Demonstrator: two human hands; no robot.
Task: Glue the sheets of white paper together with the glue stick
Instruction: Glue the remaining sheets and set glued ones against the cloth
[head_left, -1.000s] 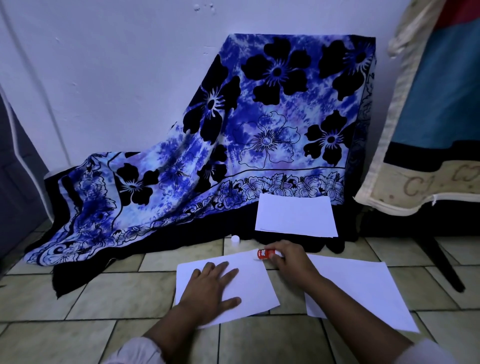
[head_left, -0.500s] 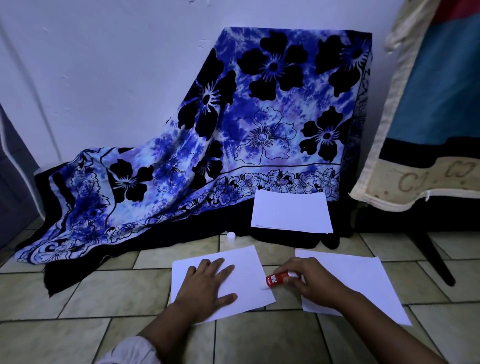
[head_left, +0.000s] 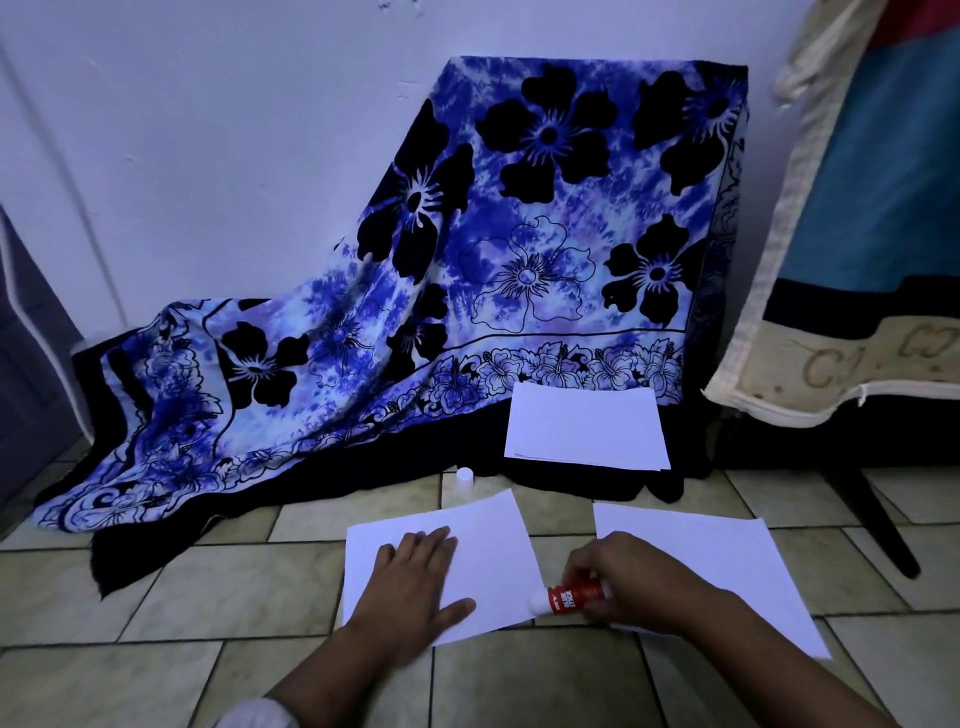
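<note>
A: Nearest first. What are the hands doing?

B: Left hand (head_left: 413, 582) lies flat, fingers spread, on the left sheet (head_left: 483, 551); I judge it pins the paper so it can't slide on the tiled floor (head_left: 208, 587). Right hand (head_left: 631, 582) is closed around the glue stick (head_left: 574, 596), held nearly flat, white tip at the sheet's lower right edge.

A: Why that angle?

B: Likely so the tip can run along the margin. Whether it touches the paper, I cannot tell.

A: And the other paper?

B: The right sheet (head_left: 727, 561) lies just beside, partly under the right wrist, a strip of tile between the two. Probably kept close for laying on once the edge is glued.

A: Further back?

B: The white cap (head_left: 465, 476) stands on the floor near the cloth's dark hem, out of the working area. Beyond it, a small stack of paper (head_left: 584, 428) rests on the blue floral cloth (head_left: 519, 234), which is draped against the wall (head_left: 208, 156).
</note>
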